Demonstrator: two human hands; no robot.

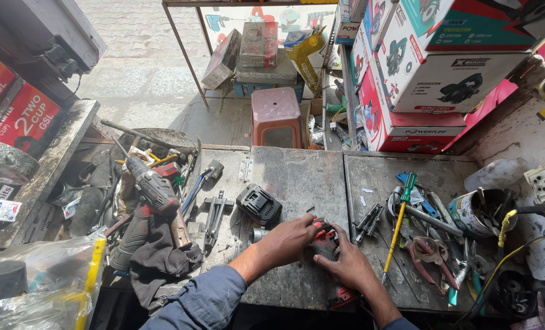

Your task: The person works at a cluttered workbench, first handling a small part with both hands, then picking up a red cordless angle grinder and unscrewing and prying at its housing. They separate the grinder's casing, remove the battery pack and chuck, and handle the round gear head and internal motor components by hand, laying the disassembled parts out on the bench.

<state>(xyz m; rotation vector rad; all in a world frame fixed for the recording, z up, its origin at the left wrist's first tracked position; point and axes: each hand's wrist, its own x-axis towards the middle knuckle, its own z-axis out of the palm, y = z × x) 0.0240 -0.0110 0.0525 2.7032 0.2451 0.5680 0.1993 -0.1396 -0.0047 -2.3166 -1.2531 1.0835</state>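
Both hands (318, 250) grip a red-black power tool (327, 244) (battery pack (259, 205) nearby).

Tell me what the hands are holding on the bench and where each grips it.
Both hold a red and black power tool: the left hand covers its top end, the right hand wraps its middle. Its exact kind is hidden.

Two bare hands, left (286, 242) and right (347, 264). Blue-grey sleeve (202, 301) pushed up on left forearm at 7 o'clock; dark blue cuff (399, 324) at 5 o'clock.
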